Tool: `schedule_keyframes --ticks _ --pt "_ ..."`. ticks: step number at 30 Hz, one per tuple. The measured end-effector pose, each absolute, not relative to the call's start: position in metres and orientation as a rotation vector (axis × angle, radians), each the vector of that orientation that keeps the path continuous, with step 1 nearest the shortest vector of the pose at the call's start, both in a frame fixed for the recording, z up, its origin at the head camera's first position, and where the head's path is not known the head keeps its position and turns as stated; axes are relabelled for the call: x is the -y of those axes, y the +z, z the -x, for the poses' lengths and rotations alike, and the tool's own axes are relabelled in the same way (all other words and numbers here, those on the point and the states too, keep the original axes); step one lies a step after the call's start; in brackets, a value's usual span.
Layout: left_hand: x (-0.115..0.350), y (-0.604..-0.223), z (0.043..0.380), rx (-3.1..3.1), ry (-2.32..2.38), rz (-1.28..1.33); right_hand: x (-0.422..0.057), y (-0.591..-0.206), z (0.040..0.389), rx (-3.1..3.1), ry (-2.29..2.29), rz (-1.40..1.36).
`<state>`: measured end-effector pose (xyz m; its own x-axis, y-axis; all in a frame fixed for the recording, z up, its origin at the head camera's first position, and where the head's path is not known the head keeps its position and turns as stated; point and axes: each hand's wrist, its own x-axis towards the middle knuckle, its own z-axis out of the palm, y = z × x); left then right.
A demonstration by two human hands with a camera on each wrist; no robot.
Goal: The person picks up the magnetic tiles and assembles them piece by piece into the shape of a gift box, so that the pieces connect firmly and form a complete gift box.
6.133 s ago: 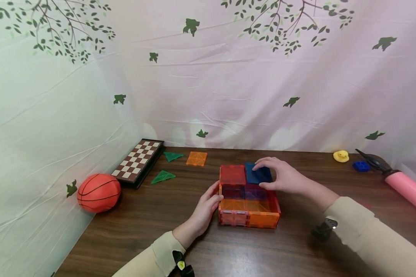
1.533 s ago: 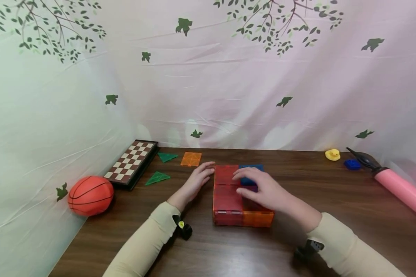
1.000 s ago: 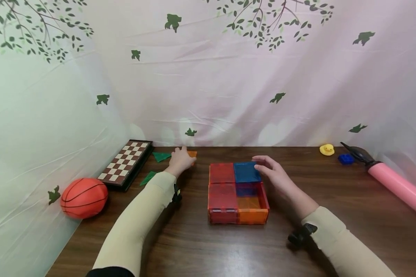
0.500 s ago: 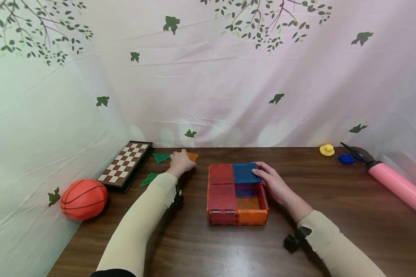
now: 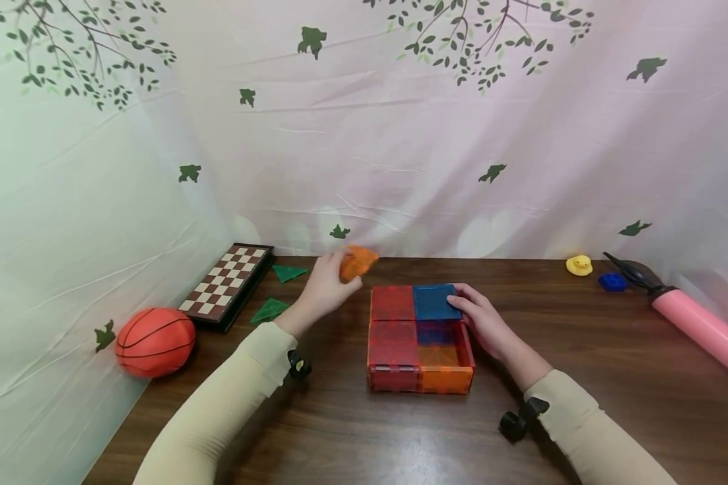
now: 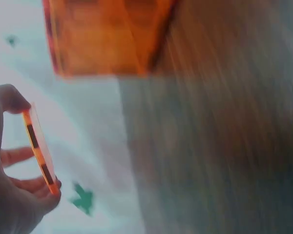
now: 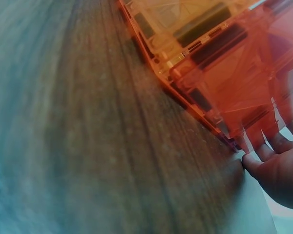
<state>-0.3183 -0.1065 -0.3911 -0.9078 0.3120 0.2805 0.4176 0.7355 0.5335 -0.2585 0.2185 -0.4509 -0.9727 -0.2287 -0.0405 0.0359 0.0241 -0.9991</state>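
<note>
My left hand [image 5: 325,284] pinches an orange square magnetic tile [image 5: 359,262] above the back of the table. In the left wrist view, thumb and fingers hold that tile [image 6: 39,148] by opposite edges. A low box of translucent magnetic tiles [image 5: 394,378] stands in the middle, its walls red and orange. Red tiles [image 5: 392,302] cover its left half and a blue tile [image 5: 435,302] its back right quarter; the front right quarter is uncovered. My right hand [image 5: 482,321] holds the back right corner, thumb at the blue tile's edge, fingers partly hidden behind.
Two green triangular tiles [image 5: 270,310] lie left of the box, near a chessboard [image 5: 226,283] and a red basketball [image 5: 155,342]. At the right are a yellow rubber duck [image 5: 579,265], a blue block [image 5: 613,281] and a pink pump [image 5: 704,333]. A curtain [image 5: 400,168] hangs behind.
A red tile has come to cover the box's front left quarter. My left hand has lifted the orange tile off the table, rightward. My right hand has moved to the box's back right corner.
</note>
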Motion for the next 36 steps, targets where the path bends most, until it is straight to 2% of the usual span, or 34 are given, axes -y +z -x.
schedule_keyframes --ticks 9,14,21,36 --pt "0.058 -0.378 0.255 2.628 -0.849 1.245 -0.220 -0.454 0.258 -2.040 -2.110 0.224" --pt "0.038 -0.379 0.233 2.652 -0.766 1.463 -0.221 -0.454 0.258 -2.057 -2.103 0.247" --pt "0.027 -0.386 0.219 2.692 -0.592 1.578 -0.220 -0.453 0.260 -2.094 -2.067 0.247" --pt "0.023 -0.391 0.218 2.665 -0.488 1.584 -0.221 -0.453 0.259 -2.084 -2.087 0.253"
